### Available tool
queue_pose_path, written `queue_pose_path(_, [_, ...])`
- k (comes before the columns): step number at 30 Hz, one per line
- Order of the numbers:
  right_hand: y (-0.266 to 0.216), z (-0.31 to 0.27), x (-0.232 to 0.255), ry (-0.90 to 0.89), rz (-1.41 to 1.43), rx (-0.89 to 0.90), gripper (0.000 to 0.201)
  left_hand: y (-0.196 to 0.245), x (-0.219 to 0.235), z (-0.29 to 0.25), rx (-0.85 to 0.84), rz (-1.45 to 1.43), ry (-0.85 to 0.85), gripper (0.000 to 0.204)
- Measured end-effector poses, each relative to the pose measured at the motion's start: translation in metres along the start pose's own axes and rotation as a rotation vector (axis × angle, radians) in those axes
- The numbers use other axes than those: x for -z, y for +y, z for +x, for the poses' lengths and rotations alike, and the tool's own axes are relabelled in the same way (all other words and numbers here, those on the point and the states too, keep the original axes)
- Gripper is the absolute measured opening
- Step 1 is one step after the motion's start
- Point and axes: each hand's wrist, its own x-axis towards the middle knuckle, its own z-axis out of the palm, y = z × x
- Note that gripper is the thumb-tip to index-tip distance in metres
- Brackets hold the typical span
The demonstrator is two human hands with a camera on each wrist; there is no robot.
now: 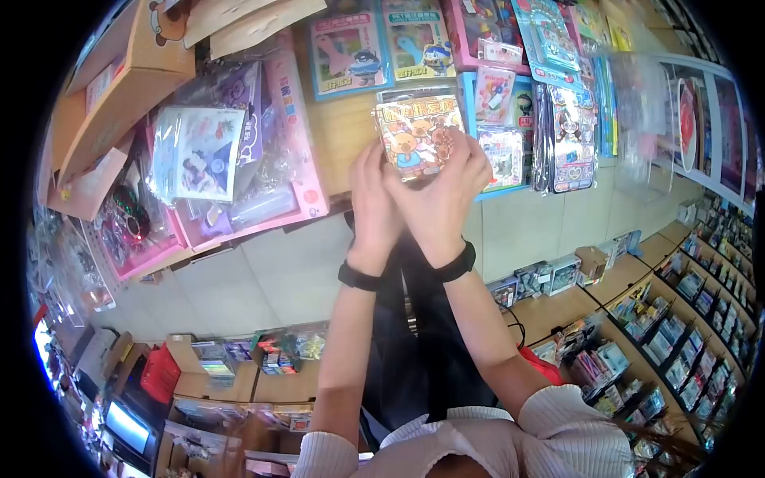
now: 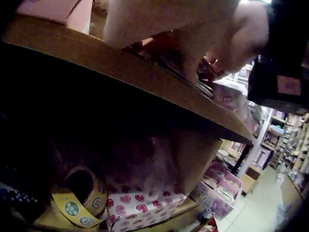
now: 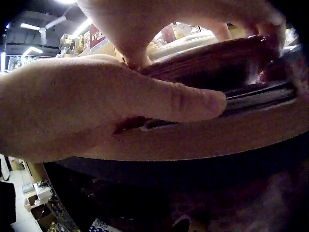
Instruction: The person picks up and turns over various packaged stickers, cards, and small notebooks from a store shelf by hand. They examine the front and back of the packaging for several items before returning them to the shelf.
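Observation:
A stack of small packets in clear wrap (image 1: 418, 131), the top one printed with brown cartoon characters, lies at the near edge of the wooden table. The left hand (image 1: 374, 195) grips its left side. Over the lower right corner bends the right hand (image 1: 446, 187), with fingers on the top and side. In the right wrist view the thumb of the right hand (image 3: 120, 99) presses along the dark edge of the stack (image 3: 260, 99). The left wrist view shows the left hand (image 2: 169, 19) above the table edge (image 2: 120, 72), its fingertips partly hidden.
Pink trays (image 1: 311, 183) of bagged goods and a cardboard box (image 1: 131, 95) stand left. Behind are two boxed toys (image 1: 348, 56); right are packaged sets (image 1: 570, 135). Beneath the table are a yellow tape roll (image 2: 79, 205) and a heart-patterned box (image 2: 140, 208).

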Motion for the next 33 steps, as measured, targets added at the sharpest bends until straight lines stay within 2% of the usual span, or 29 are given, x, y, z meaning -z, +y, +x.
queue_pose_path(1, [0.0,-0.001,-0.002,0.003,-0.001,-0.007,0.079,0.001,-0.001,0.0,0.108,-0.092,0.006,0.055])
queue_pose_path(5, [0.003,-0.011,-0.007,-0.039,-0.114,0.003,0.076,-0.009,-0.008,-0.002,0.124,-0.181,0.084,0.042])
queue_pose_path(7, [-0.001,-0.011,-0.005,-0.057,-0.175,0.036,0.072,-0.01,-0.006,0.001,0.209,-0.121,-0.014,0.042])
queue_pose_path(8, [0.001,-0.011,-0.003,-0.06,-0.144,0.046,0.068,-0.009,-0.008,-0.002,0.07,-0.039,0.051,0.043])
queue_pose_path(11, [-0.012,-0.005,0.005,-0.023,-0.042,0.056,0.058,0.007,0.009,0.0,0.043,-0.225,-0.013,0.058])
queue_pose_path(13, [-0.031,0.006,0.017,0.004,0.004,0.048,0.053,0.02,0.025,-0.004,0.044,-0.209,-0.016,0.063])
queue_pose_path(14, [-0.047,0.013,0.021,-0.091,0.29,0.026,0.047,0.023,0.032,-0.007,0.041,-0.192,-0.039,0.068])
queue_pose_path(15, [-0.063,0.018,0.022,-0.19,0.576,0.002,0.042,0.019,0.041,-0.012,-0.011,-0.203,-0.007,0.068])
queue_pose_path(17, [-0.093,0.027,0.015,-0.347,0.52,0.23,0.038,0.026,0.078,-0.021,0.1,-0.26,0.089,0.062])
queue_pose_path(18, [-0.108,0.028,0.008,-0.42,0.486,0.345,0.038,0.026,0.089,-0.024,0.181,-0.358,0.256,0.058])
queue_pose_path(19, [-0.121,0.027,-0.001,-0.423,0.485,0.356,0.038,0.025,0.1,-0.023,0.261,-0.455,0.426,0.054])
queue_pose_path(21, [-0.143,0.022,-0.02,-0.335,0.338,0.588,0.047,0.018,0.124,-0.013,0.305,-0.596,0.71,0.045])
queue_pose_path(23, [-0.152,0.02,-0.035,-0.334,0.27,0.622,0.051,-0.005,0.142,-0.003,0.36,-0.43,0.754,0.047])
queue_pose_path(25, [-0.154,0.021,-0.047,-0.331,0.195,0.653,0.055,-0.02,0.153,0.005,0.392,-0.532,0.749,0.047])
queue_pose_path(27, [-0.152,0.022,-0.054,-0.338,0.249,0.63,0.062,-0.021,0.163,0.012,0.384,-0.547,0.612,0.048])
queue_pose_path(31, [-0.148,0.022,-0.046,-0.355,0.33,0.615,0.064,-0.017,0.166,0.018,0.349,-0.453,0.67,0.034])
queue_pose_path(33, [-0.142,0.016,-0.037,-0.344,0.414,0.609,0.062,-0.007,0.165,0.018,0.31,-0.499,0.709,0.031])
